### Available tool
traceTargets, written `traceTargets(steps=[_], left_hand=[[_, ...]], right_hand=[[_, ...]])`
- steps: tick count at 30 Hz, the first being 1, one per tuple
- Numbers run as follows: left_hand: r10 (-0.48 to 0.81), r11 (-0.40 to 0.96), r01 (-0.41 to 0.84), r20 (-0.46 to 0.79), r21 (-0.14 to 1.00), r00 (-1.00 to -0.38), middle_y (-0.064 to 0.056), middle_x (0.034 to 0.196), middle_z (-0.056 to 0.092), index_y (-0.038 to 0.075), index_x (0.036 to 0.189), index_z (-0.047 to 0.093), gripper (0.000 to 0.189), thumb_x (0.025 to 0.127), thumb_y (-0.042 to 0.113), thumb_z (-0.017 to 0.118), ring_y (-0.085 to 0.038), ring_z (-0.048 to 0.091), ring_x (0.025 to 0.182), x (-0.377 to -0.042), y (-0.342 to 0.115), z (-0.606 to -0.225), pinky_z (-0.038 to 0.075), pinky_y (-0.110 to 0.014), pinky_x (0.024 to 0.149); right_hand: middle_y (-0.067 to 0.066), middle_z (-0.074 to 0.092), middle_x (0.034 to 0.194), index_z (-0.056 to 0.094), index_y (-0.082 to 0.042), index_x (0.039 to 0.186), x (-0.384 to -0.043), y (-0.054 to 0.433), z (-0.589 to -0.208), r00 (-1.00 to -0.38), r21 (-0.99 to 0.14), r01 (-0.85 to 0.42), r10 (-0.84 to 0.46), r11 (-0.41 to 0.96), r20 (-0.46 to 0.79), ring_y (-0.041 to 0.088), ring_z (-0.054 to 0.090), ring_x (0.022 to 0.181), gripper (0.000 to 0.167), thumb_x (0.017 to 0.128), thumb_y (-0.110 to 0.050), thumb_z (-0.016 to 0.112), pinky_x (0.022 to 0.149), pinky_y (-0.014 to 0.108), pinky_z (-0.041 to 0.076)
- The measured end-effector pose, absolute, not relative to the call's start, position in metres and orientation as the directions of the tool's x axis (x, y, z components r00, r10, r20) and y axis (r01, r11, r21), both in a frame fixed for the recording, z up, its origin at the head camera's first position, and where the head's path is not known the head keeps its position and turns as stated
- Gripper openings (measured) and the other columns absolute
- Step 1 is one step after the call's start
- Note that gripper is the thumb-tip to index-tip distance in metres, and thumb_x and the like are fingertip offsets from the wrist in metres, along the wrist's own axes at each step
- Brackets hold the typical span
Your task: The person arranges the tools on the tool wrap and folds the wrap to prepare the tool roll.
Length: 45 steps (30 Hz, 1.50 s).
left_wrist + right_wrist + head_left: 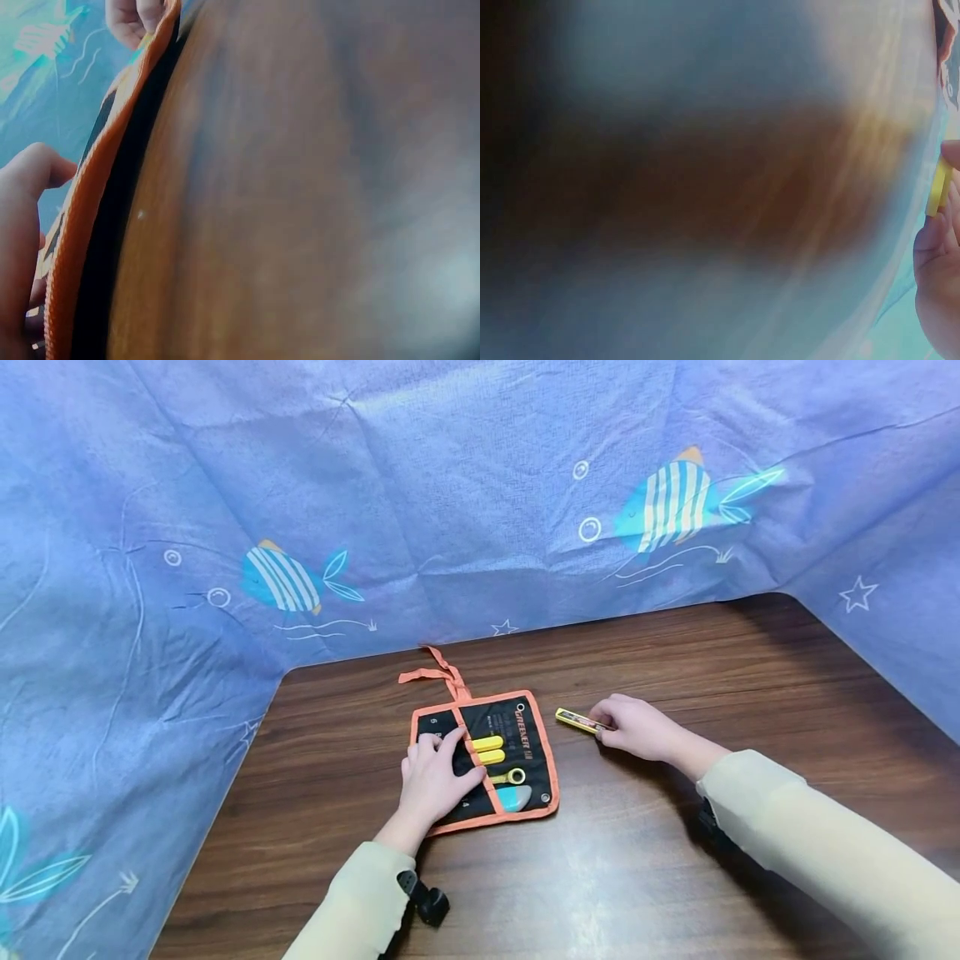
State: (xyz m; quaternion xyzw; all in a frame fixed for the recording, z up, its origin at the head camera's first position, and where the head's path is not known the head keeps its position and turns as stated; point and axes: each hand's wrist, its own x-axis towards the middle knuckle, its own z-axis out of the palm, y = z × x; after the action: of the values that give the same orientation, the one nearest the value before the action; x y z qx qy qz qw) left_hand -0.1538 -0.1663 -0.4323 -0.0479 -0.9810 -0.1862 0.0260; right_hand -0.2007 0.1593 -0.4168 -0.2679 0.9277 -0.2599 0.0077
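Note:
A black tool pouch (465, 802) with orange trim lies spread on the table in the head view. My left hand (433, 781) rests on its left part, thumb and index finger spread along the orange pocket edge. Two yellow handles (489, 750), a ring-ended wrench (515, 777) and a teal-and-grey tool (514, 798) poke out of the pocket. To the pouch's right, my right hand (633, 727) pinches a slim yellow-and-dark strip-shaped tool (577, 720) just above the table; its kind is unclear. Its yellow end (937, 191) shows in the right wrist view.
Orange tie straps (442, 677) trail from the pouch's far edge. The brown wooden table (675, 860) meets a blue fish-print cloth (480, 510) at the back and sides. Dark wrist straps (426, 900) show at the cuffs.

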Motion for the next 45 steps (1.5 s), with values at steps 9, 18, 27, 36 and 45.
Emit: traceTargets(steps=[9,18,27,36,45], left_hand=[[0.052,0.927,0.082,0.091,0.367,-0.995,-0.006,0.102,0.040,0.030,0.136,0.049,0.063,0.080,0.058,0.060,-0.027,0.033,0.095,-0.164,-0.168,-0.433,0.022,-0.048,0.087],[0.085,0.947,0.105,0.077,0.302,-0.993,-0.002,0.094,0.040,0.036,0.135,0.049,0.063,0.078,0.062,0.058,-0.025,0.033,0.087,-0.171,-0.168,-0.437,0.025,-0.045,0.079],[0.120,0.954,0.119,0.012,0.275,-0.993,-0.004,0.102,0.045,0.041,0.134,0.047,0.060,0.079,0.065,0.056,-0.025,0.036,0.090,-0.180,-0.169,-0.438,0.026,-0.046,0.076],[0.090,0.943,0.097,0.035,0.318,-0.995,-0.001,0.098,0.042,0.035,0.126,0.053,0.058,0.077,0.065,0.058,-0.025,0.035,0.089,-0.182,-0.169,-0.439,0.024,-0.046,0.077],[0.086,0.939,0.098,0.051,0.330,-0.995,-0.002,0.096,0.042,0.030,0.127,0.053,0.061,0.077,0.064,0.059,-0.025,0.035,0.088,-0.180,-0.169,-0.441,0.024,-0.046,0.076]], right_hand=[[0.000,0.054,0.082,0.065,-0.007,0.096,-0.211,0.128,-0.409,-0.836,-0.502,-0.518,-0.533,0.692,0.128,0.013,0.049,0.074,0.017,0.079,-0.008,0.064,0.067,0.033,0.041],[0.002,0.057,0.093,0.066,-0.006,0.105,-0.222,0.097,-0.403,-0.817,-0.476,-0.535,-0.571,0.698,0.082,0.018,0.050,0.082,0.022,0.084,-0.009,0.062,0.075,0.038,0.042],[0.004,0.054,0.093,0.065,-0.008,0.106,-0.234,0.067,-0.395,-0.789,-0.444,-0.553,-0.615,0.705,0.006,0.020,0.049,0.083,0.021,0.086,-0.009,0.059,0.077,0.038,0.042],[0.003,0.058,0.094,0.067,-0.009,0.103,-0.239,0.050,-0.397,-0.765,-0.423,-0.582,-0.643,0.695,-0.003,0.020,0.049,0.084,0.019,0.086,-0.009,0.059,0.080,0.038,0.040],[0.009,0.053,0.105,0.065,-0.010,0.110,-0.238,0.033,-0.400,-0.745,-0.436,-0.584,-0.666,0.685,-0.048,0.019,0.051,0.089,0.022,0.091,-0.008,0.054,0.081,0.037,0.043]])
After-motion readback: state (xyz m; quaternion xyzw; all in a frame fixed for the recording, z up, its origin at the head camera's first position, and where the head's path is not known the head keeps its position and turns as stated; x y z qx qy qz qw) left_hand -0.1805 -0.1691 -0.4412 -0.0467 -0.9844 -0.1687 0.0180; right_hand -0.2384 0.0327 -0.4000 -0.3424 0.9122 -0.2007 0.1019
